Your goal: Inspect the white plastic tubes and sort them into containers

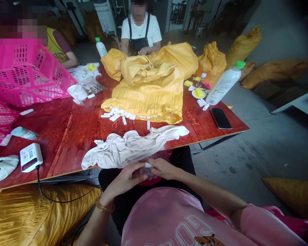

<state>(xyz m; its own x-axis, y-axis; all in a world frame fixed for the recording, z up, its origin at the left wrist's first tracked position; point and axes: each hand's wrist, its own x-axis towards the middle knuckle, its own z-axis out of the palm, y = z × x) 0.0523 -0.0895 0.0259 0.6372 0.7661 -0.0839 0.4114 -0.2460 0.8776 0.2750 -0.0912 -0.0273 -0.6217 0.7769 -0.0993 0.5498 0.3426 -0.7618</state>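
Over my lap, my left hand [129, 176] and my right hand [163, 168] meet at a small white plastic piece [149, 165]. Its ends touch the fingers of both hands, which are curled around it; the lower fingers are partly hidden. Beneath them lies a clear plastic bag [152, 174], its contents too unclear to name. Just beyond my hands, a crumpled white cloth [133, 145] lies along the table edge. Similar white pieces [115, 116] spill from the mouth of a yellow woven sack [149, 95] on the table.
Pink plastic baskets [28, 73] stand on the red table [64, 136] at left, near a white box [30, 157] with a black cable. At right are a green-capped bottle [224, 85] and a phone [220, 118]. Two people sit across. A full yellow sack [41, 215] is lower left.
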